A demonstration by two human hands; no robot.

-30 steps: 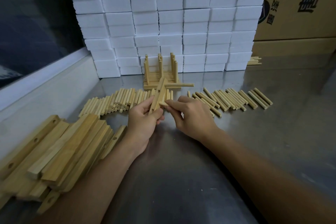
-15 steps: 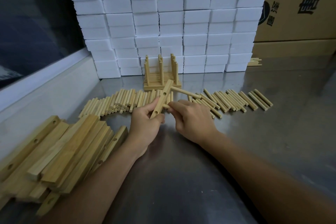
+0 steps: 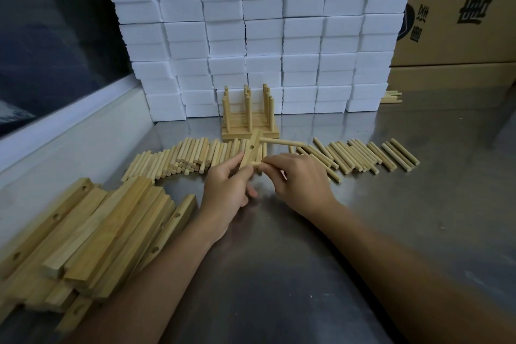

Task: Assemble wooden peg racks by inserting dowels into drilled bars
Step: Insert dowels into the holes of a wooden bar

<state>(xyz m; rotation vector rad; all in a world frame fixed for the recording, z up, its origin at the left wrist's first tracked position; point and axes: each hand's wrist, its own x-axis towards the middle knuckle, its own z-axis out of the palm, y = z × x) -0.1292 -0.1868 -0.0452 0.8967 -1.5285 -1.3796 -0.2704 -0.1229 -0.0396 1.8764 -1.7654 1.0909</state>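
A drilled bar is gripped in the left hand, its lower end enclosed by curled fingers and its upper end tilted up and away, above the worktop. One dowel is already seated near the bar's upper end and juts out to the right. An open hole is seen at mid-length of the bar. A second dowel is pinched between the thumb and fingertips of the right hand and is held against the bar's lower part; whether its tip has entered a hole cannot be told.

Compared with a second ago, the bar has been swung so that the seated dowel now points further right and slightly down rather than lying level in front of the finished racks. The right hand has been kept at the lower hole throughout, with only a small shift.

The bar is held in front of the row of loose dowels on the left, with another row of dowels laid out to the right. Finished racks with upright pegs stand behind, against a wall of white foam blocks. A pile of drilled bars lies on the worktop at the near left. Cardboard boxes are stacked at the far right.
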